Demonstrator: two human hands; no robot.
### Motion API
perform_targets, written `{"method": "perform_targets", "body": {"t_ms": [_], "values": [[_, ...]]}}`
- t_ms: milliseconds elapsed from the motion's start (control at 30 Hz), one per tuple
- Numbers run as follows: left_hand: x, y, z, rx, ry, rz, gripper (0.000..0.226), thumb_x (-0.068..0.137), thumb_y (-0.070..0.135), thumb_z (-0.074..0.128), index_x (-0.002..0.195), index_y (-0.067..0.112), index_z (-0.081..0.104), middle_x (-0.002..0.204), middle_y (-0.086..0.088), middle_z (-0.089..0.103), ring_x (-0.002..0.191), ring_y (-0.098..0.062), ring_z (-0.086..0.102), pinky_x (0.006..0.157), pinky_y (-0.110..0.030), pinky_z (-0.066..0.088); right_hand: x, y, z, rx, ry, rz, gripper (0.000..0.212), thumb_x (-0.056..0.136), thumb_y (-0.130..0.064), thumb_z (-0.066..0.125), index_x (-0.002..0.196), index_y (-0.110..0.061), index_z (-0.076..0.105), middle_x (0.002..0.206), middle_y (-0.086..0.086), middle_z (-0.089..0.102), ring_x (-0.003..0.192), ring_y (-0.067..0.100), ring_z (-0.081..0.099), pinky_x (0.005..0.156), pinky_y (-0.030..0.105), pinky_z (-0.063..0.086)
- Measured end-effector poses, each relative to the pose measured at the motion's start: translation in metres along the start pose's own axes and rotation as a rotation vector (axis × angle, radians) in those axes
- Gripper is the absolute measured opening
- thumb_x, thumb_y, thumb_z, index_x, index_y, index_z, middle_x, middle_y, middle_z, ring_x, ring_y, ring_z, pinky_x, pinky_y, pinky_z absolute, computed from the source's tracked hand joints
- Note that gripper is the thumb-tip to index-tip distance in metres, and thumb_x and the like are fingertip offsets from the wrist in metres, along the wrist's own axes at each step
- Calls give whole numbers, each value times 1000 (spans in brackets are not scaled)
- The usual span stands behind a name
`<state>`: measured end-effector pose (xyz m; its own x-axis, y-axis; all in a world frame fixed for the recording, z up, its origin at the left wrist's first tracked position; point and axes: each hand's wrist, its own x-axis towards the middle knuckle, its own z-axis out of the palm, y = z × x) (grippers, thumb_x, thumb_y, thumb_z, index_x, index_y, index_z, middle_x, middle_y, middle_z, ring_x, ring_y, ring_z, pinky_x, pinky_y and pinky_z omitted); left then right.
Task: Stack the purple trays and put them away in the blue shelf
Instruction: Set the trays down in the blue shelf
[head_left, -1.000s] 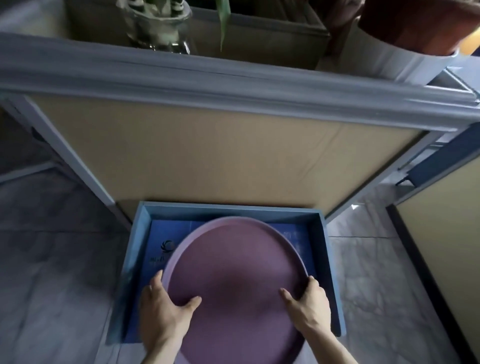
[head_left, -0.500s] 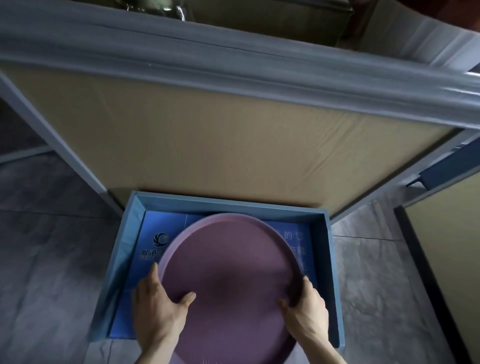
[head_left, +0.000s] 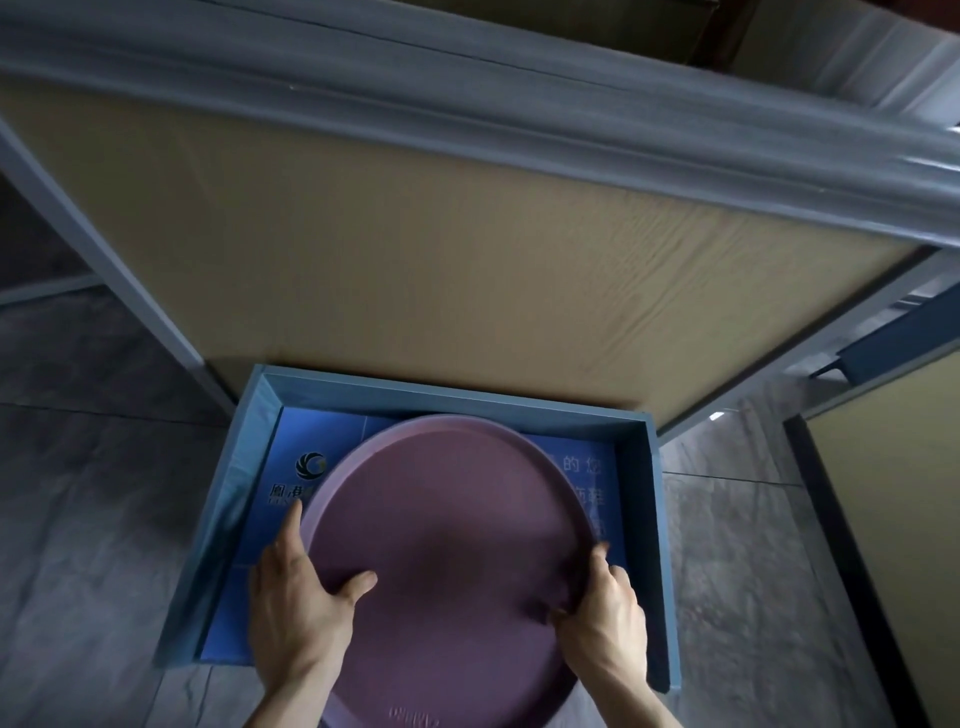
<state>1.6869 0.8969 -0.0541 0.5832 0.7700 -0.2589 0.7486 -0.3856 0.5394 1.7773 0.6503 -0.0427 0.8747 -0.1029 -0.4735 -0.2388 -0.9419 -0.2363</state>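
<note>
A round purple tray (head_left: 447, 540) is held over the low blue shelf compartment (head_left: 641, 499), its far edge inside the compartment and its near edge sticking out past the front. My left hand (head_left: 298, 608) grips the tray's left rim with the thumb on top. My right hand (head_left: 602, 618) grips the right rim the same way. Whether more trays lie under the top one cannot be told. A blue printed sheet (head_left: 317, 447) lines the compartment floor.
Above the compartment stands a tan panel (head_left: 441, 270) in a blue-grey frame, topped by a blue-grey ledge (head_left: 467, 104). Grey marble floor (head_left: 93, 493) lies on both sides. A second tan panel (head_left: 893, 519) stands at the right.
The tray and both hands have moved forward, deeper into the blue compartment. The view has tilted down and closer, so the plant and pots on the ledge have left the frame.
</note>
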Motion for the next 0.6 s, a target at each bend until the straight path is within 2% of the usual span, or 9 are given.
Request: {"method": "perform_targets", "body": {"t_ms": [200, 367, 467, 533, 600], "values": [[-3, -2, -1, 36, 4, 70, 125, 54, 36, 94, 154, 26, 19, 137, -20, 55, 128, -41, 46, 92, -55, 48, 2, 3, 3, -29, -13, -6, 108, 80, -38, 79, 158, -14, 9, 131, 8, 51, 117, 28, 59, 92, 35, 49], [-5, -6, -3, 236, 42, 156, 130, 51, 48, 93, 155, 18, 21, 137, -29, 55, 137, -46, 40, 110, -57, 36, 2, 6, 4, -54, -20, -41, 109, 81, -38, 78, 158, -12, 6, 135, 9, 48, 120, 27, 58, 94, 35, 48], [-2, 0, -6, 309, 73, 268, 131, 46, 44, 96, 155, 18, 27, 158, -22, 28, 141, -49, 29, 111, -59, 34, 1, 5, 4, -50, -21, -57, 110, 82, -38, 77, 158, -13, 3, 140, 9, 44, 123, 28, 55, 94, 37, 50], [2, 7, -8, 357, 15, 348, 126, 48, 44, 95, 154, 20, 31, 162, -16, 19, 145, -45, 25, 113, -57, 34, -3, 4, 3, -85, 7, -87, 111, 83, -39, 76, 158, -16, -1, 150, 11, 33, 134, 28, 45, 97, 38, 50], [2, 10, -5, 412, -92, 441, 116, 57, 54, 87, 154, 25, 31, 163, -11, 24, 148, -37, 23, 118, -52, 29, -9, 4, 6, -160, 50, -208, 118, 81, -42, 77, 158, -26, -11, 165, 13, 8, 149, 31, 24, 109, 39, 43]]}}
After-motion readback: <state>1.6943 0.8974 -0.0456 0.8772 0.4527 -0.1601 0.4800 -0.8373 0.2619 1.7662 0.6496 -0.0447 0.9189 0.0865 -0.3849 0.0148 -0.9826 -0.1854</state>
